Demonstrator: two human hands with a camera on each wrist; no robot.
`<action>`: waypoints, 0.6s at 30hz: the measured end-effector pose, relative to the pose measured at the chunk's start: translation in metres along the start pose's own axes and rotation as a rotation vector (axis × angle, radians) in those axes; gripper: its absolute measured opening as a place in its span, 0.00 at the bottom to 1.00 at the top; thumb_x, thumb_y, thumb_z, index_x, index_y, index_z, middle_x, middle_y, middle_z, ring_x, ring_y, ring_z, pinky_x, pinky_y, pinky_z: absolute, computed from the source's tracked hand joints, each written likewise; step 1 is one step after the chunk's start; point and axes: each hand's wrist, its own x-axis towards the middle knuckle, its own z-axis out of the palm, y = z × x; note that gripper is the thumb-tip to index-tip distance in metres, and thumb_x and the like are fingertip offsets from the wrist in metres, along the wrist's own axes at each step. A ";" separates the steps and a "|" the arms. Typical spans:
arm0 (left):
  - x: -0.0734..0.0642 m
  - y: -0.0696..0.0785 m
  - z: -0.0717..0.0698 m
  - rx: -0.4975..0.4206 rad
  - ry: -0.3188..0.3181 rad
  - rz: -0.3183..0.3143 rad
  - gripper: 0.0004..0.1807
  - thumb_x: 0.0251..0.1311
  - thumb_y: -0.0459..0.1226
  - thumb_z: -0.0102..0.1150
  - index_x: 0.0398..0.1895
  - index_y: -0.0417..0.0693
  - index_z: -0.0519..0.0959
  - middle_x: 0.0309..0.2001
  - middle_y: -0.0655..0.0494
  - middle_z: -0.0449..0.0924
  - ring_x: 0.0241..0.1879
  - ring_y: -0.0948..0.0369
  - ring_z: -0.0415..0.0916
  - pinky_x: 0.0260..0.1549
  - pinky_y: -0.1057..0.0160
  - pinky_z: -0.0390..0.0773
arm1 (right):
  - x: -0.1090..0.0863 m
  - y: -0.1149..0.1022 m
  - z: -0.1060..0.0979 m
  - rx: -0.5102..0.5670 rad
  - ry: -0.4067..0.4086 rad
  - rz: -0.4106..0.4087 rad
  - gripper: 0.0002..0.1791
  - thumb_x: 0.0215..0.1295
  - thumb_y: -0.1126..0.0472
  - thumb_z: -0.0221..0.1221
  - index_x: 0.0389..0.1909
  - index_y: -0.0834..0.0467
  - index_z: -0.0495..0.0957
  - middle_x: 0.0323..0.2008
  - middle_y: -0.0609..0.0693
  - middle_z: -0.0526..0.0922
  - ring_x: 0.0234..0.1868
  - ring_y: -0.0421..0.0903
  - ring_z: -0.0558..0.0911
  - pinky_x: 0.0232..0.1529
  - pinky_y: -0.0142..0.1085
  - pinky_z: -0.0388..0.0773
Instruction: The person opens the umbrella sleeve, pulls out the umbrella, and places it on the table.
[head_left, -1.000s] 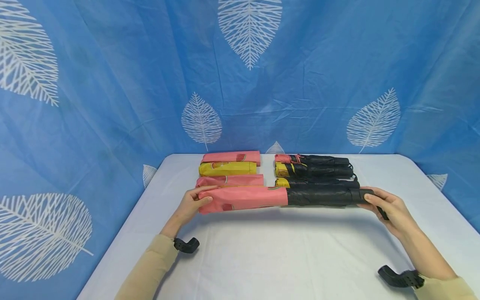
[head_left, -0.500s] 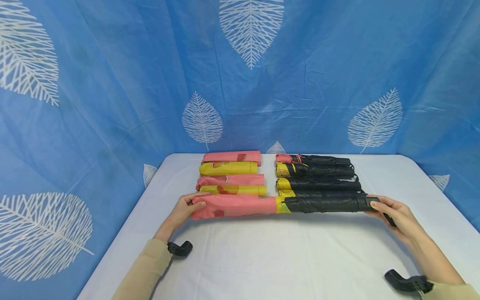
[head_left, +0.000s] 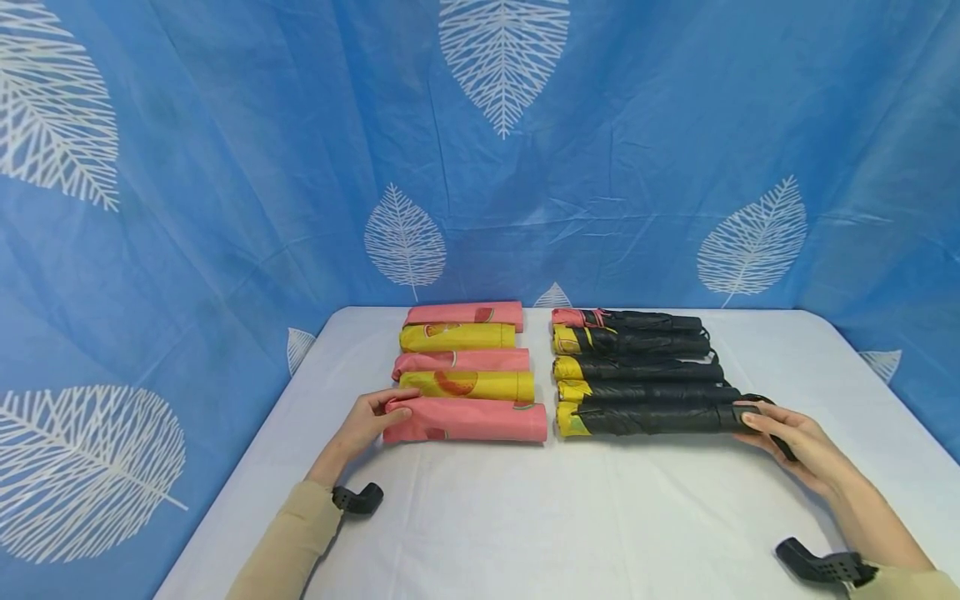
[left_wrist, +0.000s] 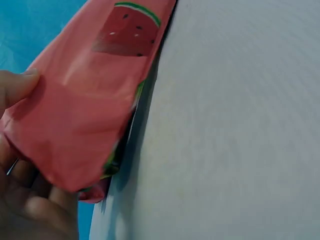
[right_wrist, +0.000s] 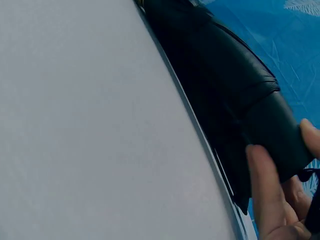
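Observation:
At the front of the left row, a pink umbrella sleeve [head_left: 468, 420] with watermelon prints lies on the table. My left hand [head_left: 369, 423] pinches its left end, thumb on top and fingers beneath in the left wrist view. Level with it on the right lies a folded black umbrella [head_left: 660, 419] with a yellow-green tip. Its handle end [right_wrist: 277, 132] is held between the thumb and fingers of my right hand [head_left: 798, 442]. A narrow gap separates the sleeve's open end from the umbrella's tip.
Behind the pink sleeve lie several more sleeves, including a yellow one [head_left: 487, 385]. Several folded umbrellas, one with a pink end [head_left: 573, 317], form a parallel row on the right. A blue leaf-print curtain [head_left: 600, 150] hangs behind the white table [head_left: 525, 525].
The umbrella and pink sleeve, end to end as one long piece before, have come apart. Both hands have moved toward the front edge and lowered them to the table, uncovering the yellow sleeve behind.

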 end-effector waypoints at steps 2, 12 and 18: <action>-0.003 0.008 0.000 0.050 -0.004 0.006 0.21 0.62 0.29 0.58 0.57 0.29 0.72 0.56 0.35 0.71 0.45 0.68 0.74 0.43 0.71 0.75 | 0.002 0.000 -0.003 -0.127 -0.007 0.035 0.44 0.71 0.57 0.52 0.70 0.72 0.33 0.70 0.71 0.40 0.41 0.36 0.82 0.32 0.27 0.72; 0.000 0.010 -0.016 0.233 0.064 0.086 0.23 0.62 0.32 0.58 0.59 0.32 0.71 0.57 0.38 0.72 0.59 0.43 0.66 0.58 0.48 0.64 | -0.001 -0.011 0.006 -0.790 0.121 -0.023 0.40 0.63 0.44 0.59 0.62 0.74 0.64 0.48 0.67 0.78 0.41 0.52 0.81 0.43 0.51 0.75; 0.018 0.023 -0.020 0.277 0.113 0.046 0.28 0.64 0.39 0.58 0.65 0.38 0.67 0.63 0.42 0.66 0.65 0.46 0.59 0.61 0.45 0.59 | 0.001 -0.038 0.007 -1.029 0.133 -0.046 0.40 0.61 0.40 0.59 0.54 0.74 0.71 0.46 0.71 0.77 0.44 0.66 0.77 0.34 0.52 0.75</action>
